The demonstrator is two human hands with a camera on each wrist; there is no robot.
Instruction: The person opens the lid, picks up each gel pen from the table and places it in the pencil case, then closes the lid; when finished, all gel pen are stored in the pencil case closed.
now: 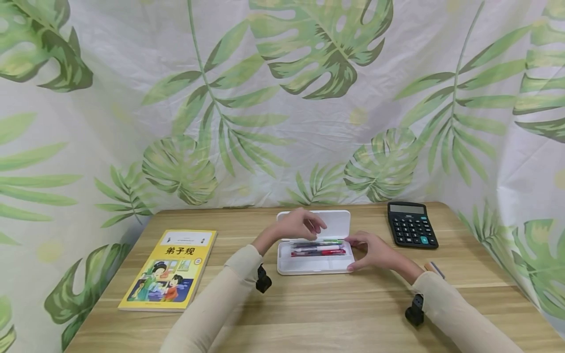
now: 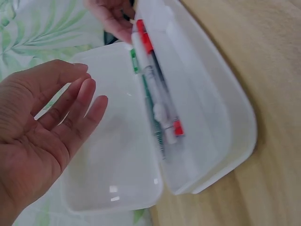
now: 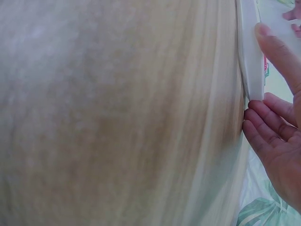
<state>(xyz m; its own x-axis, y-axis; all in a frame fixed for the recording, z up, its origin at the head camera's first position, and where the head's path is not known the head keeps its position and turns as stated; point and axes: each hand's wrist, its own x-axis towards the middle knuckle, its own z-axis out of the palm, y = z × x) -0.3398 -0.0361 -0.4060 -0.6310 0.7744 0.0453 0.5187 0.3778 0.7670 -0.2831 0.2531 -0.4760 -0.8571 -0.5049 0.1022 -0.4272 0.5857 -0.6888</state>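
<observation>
A white pencil case [image 1: 304,266] lies on the table with its lid [image 1: 338,223] folded back. Inside are several pens, among them a red pen [image 1: 320,253] and a green pen [image 2: 148,92]. My left hand [image 1: 300,224] hovers over the lid, fingers loosely bent and holding nothing. The left wrist view shows that hand [image 2: 51,115] apart from the case. At the right end of the case, my right hand [image 1: 372,251] grips it between thumb and fingers. In the right wrist view the thumb [image 3: 277,49] touches the case's front side and the fingertips its end.
A yellow book [image 1: 169,269] lies at the left of the wooden table [image 1: 304,314]. A black calculator [image 1: 410,228] lies at the back right. Beside the right forearm is a small orange and blue object [image 1: 434,269], partly hidden. A leaf-patterned cloth [image 1: 247,147] hangs behind the table.
</observation>
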